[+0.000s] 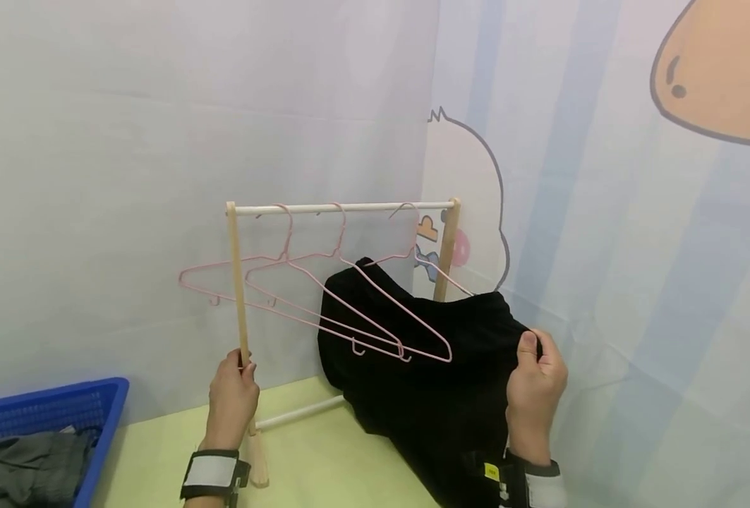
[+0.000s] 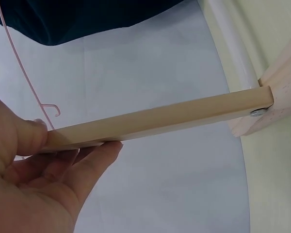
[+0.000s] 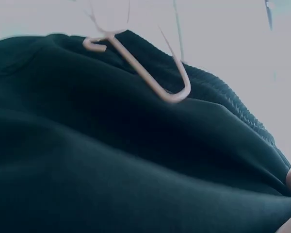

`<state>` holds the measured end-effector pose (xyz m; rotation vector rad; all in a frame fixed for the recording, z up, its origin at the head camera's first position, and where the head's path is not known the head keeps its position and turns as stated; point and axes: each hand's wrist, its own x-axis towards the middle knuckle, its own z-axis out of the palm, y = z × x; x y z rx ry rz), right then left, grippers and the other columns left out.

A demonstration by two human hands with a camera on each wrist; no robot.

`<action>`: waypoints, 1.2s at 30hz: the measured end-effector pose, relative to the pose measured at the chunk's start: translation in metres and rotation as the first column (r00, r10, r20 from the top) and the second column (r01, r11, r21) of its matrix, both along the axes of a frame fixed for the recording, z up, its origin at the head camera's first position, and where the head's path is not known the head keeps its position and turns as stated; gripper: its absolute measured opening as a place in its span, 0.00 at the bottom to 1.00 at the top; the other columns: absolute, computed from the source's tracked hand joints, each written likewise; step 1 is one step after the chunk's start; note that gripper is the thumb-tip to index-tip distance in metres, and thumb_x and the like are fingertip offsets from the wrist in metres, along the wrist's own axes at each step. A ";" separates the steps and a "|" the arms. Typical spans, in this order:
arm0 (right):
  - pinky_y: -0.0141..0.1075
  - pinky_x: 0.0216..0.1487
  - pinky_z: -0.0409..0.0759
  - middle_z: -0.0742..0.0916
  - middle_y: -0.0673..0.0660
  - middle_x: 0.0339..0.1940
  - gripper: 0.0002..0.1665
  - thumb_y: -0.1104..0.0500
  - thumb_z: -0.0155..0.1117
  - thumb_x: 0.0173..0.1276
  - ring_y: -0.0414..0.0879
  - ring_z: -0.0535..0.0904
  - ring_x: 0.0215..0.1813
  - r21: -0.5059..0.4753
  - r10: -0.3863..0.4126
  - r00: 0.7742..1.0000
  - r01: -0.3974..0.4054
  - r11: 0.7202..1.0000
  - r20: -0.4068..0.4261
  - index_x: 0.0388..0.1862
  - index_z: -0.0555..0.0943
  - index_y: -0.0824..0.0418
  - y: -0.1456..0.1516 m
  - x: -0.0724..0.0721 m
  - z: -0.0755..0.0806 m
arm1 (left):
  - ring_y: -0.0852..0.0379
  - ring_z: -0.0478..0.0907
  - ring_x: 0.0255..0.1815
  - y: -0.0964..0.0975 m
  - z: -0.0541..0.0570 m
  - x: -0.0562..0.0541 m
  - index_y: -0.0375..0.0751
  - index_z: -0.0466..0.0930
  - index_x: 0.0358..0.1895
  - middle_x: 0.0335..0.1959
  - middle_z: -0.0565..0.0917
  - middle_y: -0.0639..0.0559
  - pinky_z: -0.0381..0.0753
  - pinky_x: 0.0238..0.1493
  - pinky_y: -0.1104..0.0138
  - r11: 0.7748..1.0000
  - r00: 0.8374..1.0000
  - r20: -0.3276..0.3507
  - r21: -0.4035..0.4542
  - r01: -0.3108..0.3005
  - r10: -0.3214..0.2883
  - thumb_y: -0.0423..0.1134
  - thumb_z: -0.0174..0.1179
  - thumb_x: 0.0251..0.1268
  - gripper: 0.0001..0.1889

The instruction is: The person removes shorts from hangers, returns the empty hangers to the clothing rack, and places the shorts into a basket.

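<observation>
My left hand (image 1: 231,398) grips the near wooden post (image 1: 238,282) of a small clothes rack; in the left wrist view the thumb and fingers (image 2: 94,167) lie on opposite sides of that post. At the right, my right hand (image 1: 536,388) pinches the top edge of a black garment (image 1: 438,395) with a gathered waistband (image 3: 237,104). The garment spreads from that hand to the rack's far end, where a pink hanger (image 1: 446,274) enters its top. Most of this hanger is hidden by the cloth. Two other pink hangers (image 1: 311,271) hang in front of the garment.
The rack's white top rail (image 1: 368,207) carries the hangers, and a white lower bar (image 1: 301,411) runs near the yellow-green tabletop (image 1: 324,458). A blue basket (image 1: 117,409) with dark grey clothing (image 1: 28,466) stands at left. Pale printed curtains (image 1: 578,212) rise behind and right.
</observation>
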<state>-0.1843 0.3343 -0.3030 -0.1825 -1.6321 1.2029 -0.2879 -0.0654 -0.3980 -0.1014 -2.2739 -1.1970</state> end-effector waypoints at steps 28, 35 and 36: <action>0.20 0.43 0.69 0.81 0.38 0.41 0.12 0.57 0.57 0.81 0.36 0.70 0.43 -0.296 0.119 0.987 -0.084 0.951 0.103 0.45 0.84 0.63 0.073 0.053 -0.082 | 0.29 0.80 0.47 -0.002 0.003 -0.001 0.22 0.73 0.61 0.46 0.79 0.26 0.79 0.44 0.40 1.000 0.999 -0.038 0.022 -0.020 0.020 0.29 0.52 0.80 0.15; 0.16 0.40 0.70 0.83 0.29 0.32 0.13 0.59 0.60 0.79 0.27 0.74 0.38 -0.367 0.076 0.990 -0.029 0.930 0.116 0.36 0.88 0.46 0.088 0.071 -0.098 | 0.29 0.80 0.47 -0.005 0.002 0.000 0.22 0.72 0.62 0.47 0.79 0.26 0.79 0.44 0.40 0.999 0.999 -0.031 0.028 -0.025 0.025 0.29 0.52 0.80 0.16; 0.16 0.39 0.69 0.83 0.27 0.30 0.14 0.58 0.61 0.79 0.26 0.74 0.37 -0.369 0.054 0.991 -0.005 0.929 0.122 0.34 0.88 0.43 0.089 0.073 -0.101 | 0.30 0.80 0.47 -0.006 0.001 0.000 0.22 0.72 0.62 0.47 0.79 0.26 0.79 0.44 0.40 0.999 0.999 -0.031 0.030 -0.026 0.027 0.29 0.52 0.80 0.16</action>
